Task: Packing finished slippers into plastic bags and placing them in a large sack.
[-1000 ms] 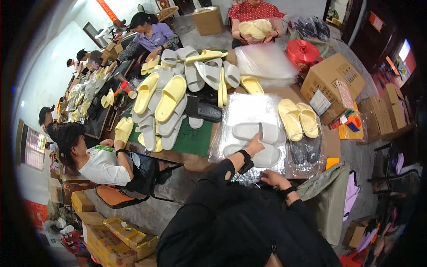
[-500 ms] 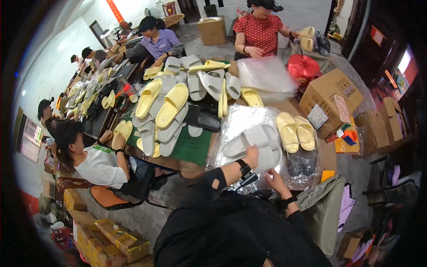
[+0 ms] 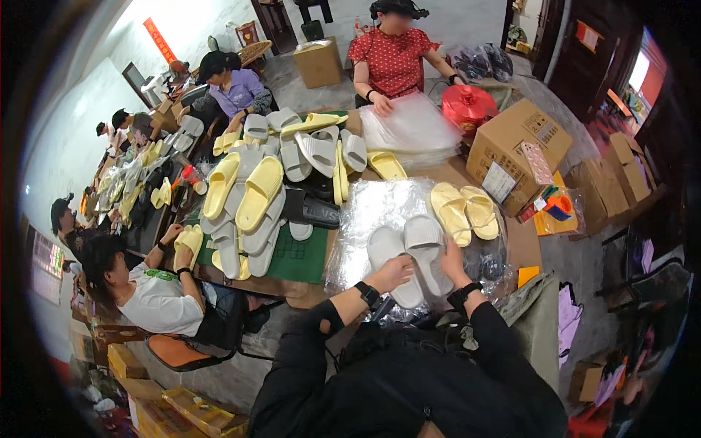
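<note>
Two white slide slippers lie side by side on a shiny clear plastic bag (image 3: 372, 208) on the table in front of me. My left hand (image 3: 393, 273) grips the near end of the left white slipper (image 3: 387, 252). My right hand (image 3: 451, 264) holds the near end of the right white slipper (image 3: 423, 241). Both my arms wear black sleeves and dark wristbands. A pair of yellow slippers (image 3: 464, 210) rests on the same plastic, just right of my hands.
A heap of yellow and white slippers (image 3: 252, 201) covers a green mat to the left. A person in red (image 3: 394, 58) across the table handles a stack of plastic bags (image 3: 409, 131). A cardboard box (image 3: 515, 146) stands at right. Seated workers line the left side.
My hands drew back toward me and set the two white slippers side by side on the plastic. The person in red put down the yellow slippers and now touches the bag stack.
</note>
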Demonstrator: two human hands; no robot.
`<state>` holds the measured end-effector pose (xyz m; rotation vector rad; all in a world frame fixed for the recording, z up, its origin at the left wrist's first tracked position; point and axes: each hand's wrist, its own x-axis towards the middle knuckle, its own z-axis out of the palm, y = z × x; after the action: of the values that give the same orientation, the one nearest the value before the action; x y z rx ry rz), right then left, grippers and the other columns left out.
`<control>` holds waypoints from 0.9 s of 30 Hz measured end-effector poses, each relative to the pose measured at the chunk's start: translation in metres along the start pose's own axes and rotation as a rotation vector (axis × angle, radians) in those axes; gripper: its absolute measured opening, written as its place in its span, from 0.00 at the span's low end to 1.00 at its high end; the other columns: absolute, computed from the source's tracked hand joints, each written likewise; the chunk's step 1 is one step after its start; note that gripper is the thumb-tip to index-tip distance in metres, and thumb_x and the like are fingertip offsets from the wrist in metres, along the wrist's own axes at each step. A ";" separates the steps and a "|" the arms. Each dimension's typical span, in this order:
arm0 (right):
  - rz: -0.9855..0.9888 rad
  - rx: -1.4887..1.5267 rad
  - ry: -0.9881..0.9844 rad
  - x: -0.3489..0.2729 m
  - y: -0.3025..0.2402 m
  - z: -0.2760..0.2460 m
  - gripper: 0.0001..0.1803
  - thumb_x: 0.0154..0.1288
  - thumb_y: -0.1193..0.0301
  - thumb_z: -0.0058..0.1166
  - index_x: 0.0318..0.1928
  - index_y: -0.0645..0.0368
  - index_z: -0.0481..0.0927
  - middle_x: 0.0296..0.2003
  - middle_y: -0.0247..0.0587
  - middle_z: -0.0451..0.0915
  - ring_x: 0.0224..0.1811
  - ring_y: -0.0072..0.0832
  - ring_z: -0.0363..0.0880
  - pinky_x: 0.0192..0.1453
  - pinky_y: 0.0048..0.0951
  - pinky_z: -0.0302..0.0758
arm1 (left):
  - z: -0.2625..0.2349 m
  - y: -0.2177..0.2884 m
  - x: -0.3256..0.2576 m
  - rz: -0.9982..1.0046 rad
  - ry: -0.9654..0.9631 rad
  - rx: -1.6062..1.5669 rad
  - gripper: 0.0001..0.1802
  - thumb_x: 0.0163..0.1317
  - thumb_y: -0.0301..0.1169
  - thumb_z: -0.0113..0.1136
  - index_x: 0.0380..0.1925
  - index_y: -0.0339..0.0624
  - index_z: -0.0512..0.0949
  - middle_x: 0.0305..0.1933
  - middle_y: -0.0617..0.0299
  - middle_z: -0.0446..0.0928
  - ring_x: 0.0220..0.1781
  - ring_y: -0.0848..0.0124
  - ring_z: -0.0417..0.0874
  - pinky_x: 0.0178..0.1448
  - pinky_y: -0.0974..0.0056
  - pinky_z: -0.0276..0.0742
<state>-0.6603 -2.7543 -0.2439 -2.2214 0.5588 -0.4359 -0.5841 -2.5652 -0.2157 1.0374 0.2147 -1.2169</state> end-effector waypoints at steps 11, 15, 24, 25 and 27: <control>-0.066 -0.363 0.125 -0.008 -0.046 0.020 0.14 0.50 0.74 0.49 0.40 0.63 0.70 0.38 0.58 0.73 0.40 0.51 0.72 0.45 0.46 0.66 | -0.122 -0.054 -0.031 0.448 -0.108 2.036 0.26 0.47 0.30 0.54 0.52 0.58 0.72 0.60 0.39 0.59 0.60 0.49 0.64 0.58 0.53 0.65; 0.276 -0.160 -0.484 -0.027 -0.045 0.042 0.15 0.48 0.63 0.53 0.38 0.50 0.79 0.43 0.59 0.73 0.51 0.53 0.67 0.55 0.49 0.63 | -0.103 -0.073 -0.047 0.350 0.003 2.228 0.24 0.55 0.33 0.48 0.55 0.65 0.69 0.64 0.37 0.53 0.63 0.39 0.56 0.60 0.43 0.57; 0.088 -0.403 -0.466 -0.008 -0.041 0.100 0.21 0.47 0.59 0.52 0.39 0.59 0.79 0.63 0.60 0.50 0.68 0.50 0.42 0.64 0.62 0.42 | -0.079 -0.066 -0.052 0.279 -0.065 2.316 0.26 0.54 0.38 0.53 0.56 0.69 0.67 0.67 0.40 0.46 0.61 0.38 0.57 0.56 0.43 0.62; 0.075 -0.388 -0.423 -0.005 -0.043 0.103 0.22 0.47 0.59 0.51 0.39 0.62 0.79 0.63 0.60 0.51 0.68 0.48 0.43 0.64 0.62 0.42 | -0.079 -0.062 -0.054 0.289 -0.078 2.332 0.27 0.53 0.39 0.55 0.56 0.71 0.66 0.67 0.41 0.46 0.60 0.39 0.58 0.55 0.44 0.64; 0.066 -0.370 -0.352 -0.006 -0.033 0.100 0.22 0.46 0.61 0.52 0.39 0.64 0.78 0.60 0.60 0.58 0.66 0.49 0.49 0.65 0.53 0.48 | -0.081 -0.057 -0.055 0.332 -0.105 2.353 0.28 0.51 0.41 0.56 0.56 0.68 0.67 0.67 0.42 0.47 0.60 0.44 0.59 0.55 0.46 0.63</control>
<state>-0.6100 -2.6698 -0.2821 -2.5447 0.5524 0.1069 -0.6233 -2.4666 -0.2565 2.6701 -1.8483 -0.7366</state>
